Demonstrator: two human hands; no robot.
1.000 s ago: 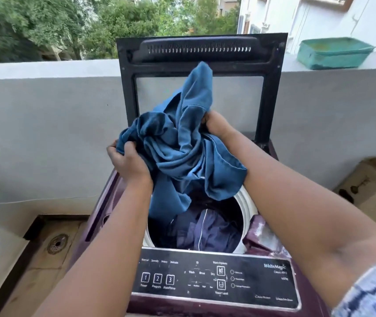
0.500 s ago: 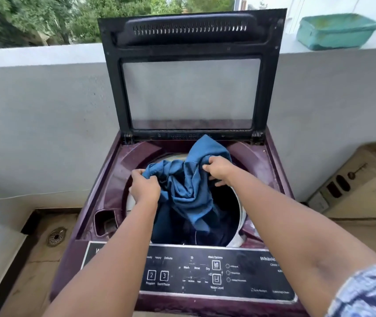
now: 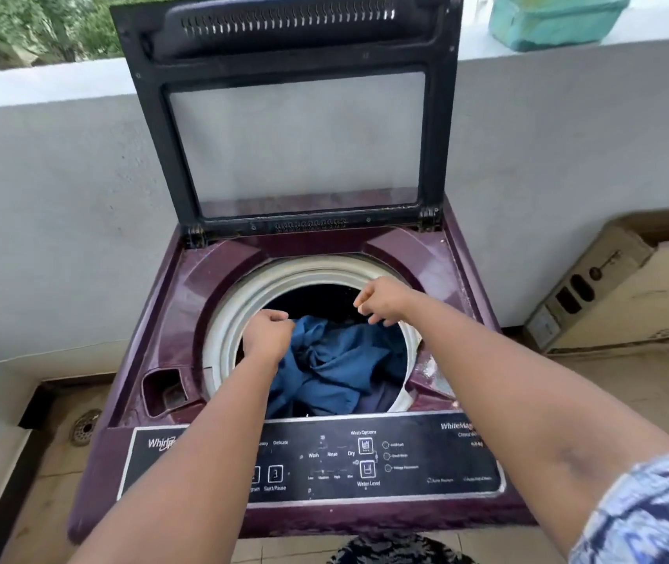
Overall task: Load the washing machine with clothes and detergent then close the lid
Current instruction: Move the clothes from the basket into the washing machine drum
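Over the drum (image 3: 243, 315) | my left hand (image 3: 265, 335) seemingly pinches the blue garment (image 3: 337, 368) inside; right hand (image 3: 383, 299) loosely curled, empty | risk: cloth draping the rim, snagging under the lid (image 3: 296, 132)

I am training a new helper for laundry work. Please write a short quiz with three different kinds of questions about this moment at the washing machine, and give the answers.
1. True or false: the lid of the washing machine is already closed.
2. Multiple choice: where does the blue garment lie? A) on the floor B) inside the drum C) over the wall
3. Fill in: the left hand touches the garment at its edge, while the right hand is ____ it, fingers loosely curled, holding nothing.

Key: 1 false, the lid stands upright. 2 B. 3 above.
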